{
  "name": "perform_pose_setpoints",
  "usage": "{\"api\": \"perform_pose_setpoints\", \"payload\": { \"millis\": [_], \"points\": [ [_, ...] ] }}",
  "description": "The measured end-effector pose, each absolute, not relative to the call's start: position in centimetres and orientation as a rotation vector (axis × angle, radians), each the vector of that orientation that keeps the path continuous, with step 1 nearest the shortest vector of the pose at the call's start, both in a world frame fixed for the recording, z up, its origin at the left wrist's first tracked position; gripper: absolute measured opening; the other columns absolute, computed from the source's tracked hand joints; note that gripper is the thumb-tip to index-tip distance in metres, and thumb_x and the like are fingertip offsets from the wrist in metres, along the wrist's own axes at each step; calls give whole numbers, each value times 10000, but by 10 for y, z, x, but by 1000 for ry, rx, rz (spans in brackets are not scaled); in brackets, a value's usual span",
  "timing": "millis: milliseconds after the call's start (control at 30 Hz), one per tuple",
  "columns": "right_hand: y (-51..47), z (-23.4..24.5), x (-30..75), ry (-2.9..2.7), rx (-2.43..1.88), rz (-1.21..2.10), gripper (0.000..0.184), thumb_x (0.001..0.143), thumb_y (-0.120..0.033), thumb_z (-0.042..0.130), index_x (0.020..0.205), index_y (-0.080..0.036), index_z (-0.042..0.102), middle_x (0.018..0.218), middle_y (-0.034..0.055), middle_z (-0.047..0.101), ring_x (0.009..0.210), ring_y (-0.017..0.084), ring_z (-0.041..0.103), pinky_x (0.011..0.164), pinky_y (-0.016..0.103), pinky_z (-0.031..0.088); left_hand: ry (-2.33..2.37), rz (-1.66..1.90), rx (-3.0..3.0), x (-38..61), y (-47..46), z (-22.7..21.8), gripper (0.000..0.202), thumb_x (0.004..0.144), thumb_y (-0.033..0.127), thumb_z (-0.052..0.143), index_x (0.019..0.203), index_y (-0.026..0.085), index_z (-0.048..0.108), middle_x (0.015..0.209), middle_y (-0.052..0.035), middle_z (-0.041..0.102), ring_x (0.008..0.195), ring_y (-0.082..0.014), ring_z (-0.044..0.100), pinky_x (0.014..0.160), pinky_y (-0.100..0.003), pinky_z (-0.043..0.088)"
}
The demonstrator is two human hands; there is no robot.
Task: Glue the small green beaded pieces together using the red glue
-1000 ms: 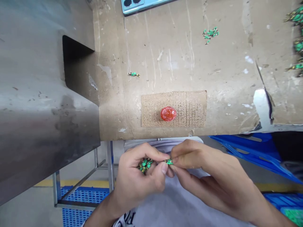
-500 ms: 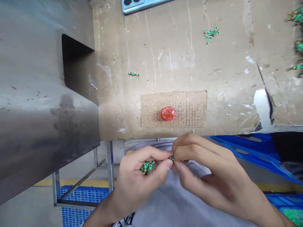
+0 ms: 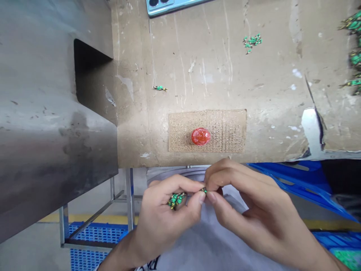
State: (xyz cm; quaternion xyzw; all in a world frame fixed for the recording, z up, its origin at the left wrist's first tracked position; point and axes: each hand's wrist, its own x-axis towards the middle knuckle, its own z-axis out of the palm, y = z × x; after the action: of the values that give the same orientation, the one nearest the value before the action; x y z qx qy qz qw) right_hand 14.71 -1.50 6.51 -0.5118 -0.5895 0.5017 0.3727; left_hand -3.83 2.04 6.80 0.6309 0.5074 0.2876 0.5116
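My left hand (image 3: 166, 210) is closed, with a cluster of small green and gold pieces (image 3: 176, 200) tucked in its palm. Its thumb and forefinger pinch one small green piece with dark ends (image 3: 203, 191). At the other side of that same piece, the thumb and fingertips of my right hand (image 3: 245, 203) press together on it. Both hands meet just below the front edge of the table. Past them, a glossy red oval object (image 3: 200, 136) sits on a rectangular brown board (image 3: 231, 131) dotted with shiny spots. The fingertips hide much of the pinched piece.
A single green piece (image 3: 160, 88) lies left on the worn tabletop (image 3: 208, 90). Farther back are a small green heap (image 3: 252, 41) and a blue phone (image 3: 172, 5). More green pieces (image 3: 355, 56) lie at the right edge. A metal housing (image 3: 56, 113) stands left; blue crates (image 3: 293, 177) are below.
My hands stay together on the small piece, with only a slight shift of the right fingers that shows a little more of it. The view has moved slightly.
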Motion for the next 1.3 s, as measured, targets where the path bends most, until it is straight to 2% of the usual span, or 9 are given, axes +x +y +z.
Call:
{"api": "perform_pose_setpoints", "payload": {
  "millis": [200,433,667,800,933,1133,1300],
  "points": [
    [-13,65,146,-1384,-1307,1393,141,977,-98,599,936,-233,615,859,-25,654,793,122,660,692,245,549,1201,718,1511,-39,18,67,187,764,39,770,792,219,808,666,55,820,468,-103,716,480,-130,561],
    [-17,64,145,-1272,-1330,1453,113,976,-152,676,960,-248,620,866,-39,680,798,115,680,686,217,568,1166,746,1366,-41,20,66,175,767,49,777,788,221,802,758,15,859,557,-146,779,512,-157,613],
    [-18,63,144,-1277,-1266,1392,143,980,-103,669,958,-239,630,871,-37,659,835,119,676,729,249,564,1199,750,1348,-41,20,65,151,747,66,775,757,217,772,718,47,833,569,-88,752,551,-80,576],
    [-17,63,144,-1366,-1258,1325,136,983,-90,668,955,-220,636,879,-21,667,843,116,678,727,240,555,1221,722,1352,-41,21,65,145,747,78,782,752,221,762,715,57,822,586,-83,749,576,-82,579],
    [-18,60,144,-1449,-1223,1246,154,982,-53,653,985,-205,630,903,-6,682,863,115,693,756,235,561,1222,713,1327,-41,22,64,147,739,80,788,747,225,760,674,65,802,518,-75,708,504,-84,541],
    [-23,55,145,-1443,-1218,1282,163,1005,-81,657,1039,-233,608,937,-17,682,896,123,702,778,243,571,1092,731,1177,-40,21,62,196,779,21,773,788,213,735,682,75,803,558,-76,761,565,-75,588],
    [-26,56,143,-1344,-1237,1313,178,1004,-104,677,1059,-260,609,943,-34,681,914,127,710,787,244,577,1075,795,1164,-37,20,57,182,744,21,769,736,187,694,639,64,776,498,-76,737,508,-64,561]
  ]
}}
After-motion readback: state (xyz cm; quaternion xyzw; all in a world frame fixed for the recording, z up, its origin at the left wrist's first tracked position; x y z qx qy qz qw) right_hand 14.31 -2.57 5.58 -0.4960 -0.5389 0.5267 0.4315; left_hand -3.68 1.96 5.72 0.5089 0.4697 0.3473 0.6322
